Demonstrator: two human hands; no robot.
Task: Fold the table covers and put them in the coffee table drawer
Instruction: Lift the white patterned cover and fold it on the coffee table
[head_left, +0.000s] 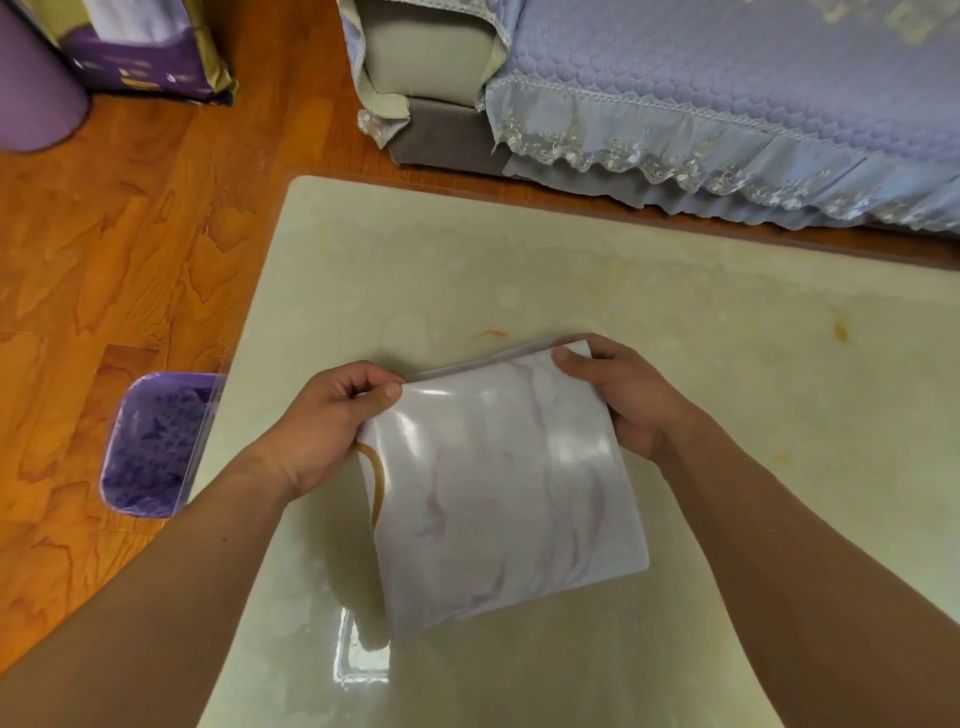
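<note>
A: Two hands are recorded on one item. Item: table cover (506, 488), glossy, pale marbled print, already folded into a rough square of several layers. Location: held just above the table (675, 291), near its front middle, upper edge away from the person, lower edge hanging towards them.

B: Grip, please.

A: Left hand (332, 421): upper left corner is pinched between thumb and curled fingers. Right hand (618, 395): upper right corner is gripped, thumb on top, fingers wrapped behind. Neither hand is free.

B: Relation for the next move?

A: The cover is spanned between the hands, so both are equally near. The held edge runs left to right, tilted slightly up to the right. Folding is judged nearly complete; storage is judged to remain.

B: And the drawer?

A: Not in view. No drawer front is seen on the table; its side cannot be told. The layer count in the fold is hard to make out, and glare hides part of the print. A tan curved line at the lower left edge is partly covered. No second cover is seen.

B: Other entries?

A: Purple bin (156, 447) on the floor, left of the table; sofa (727, 104) beyond it.
</note>
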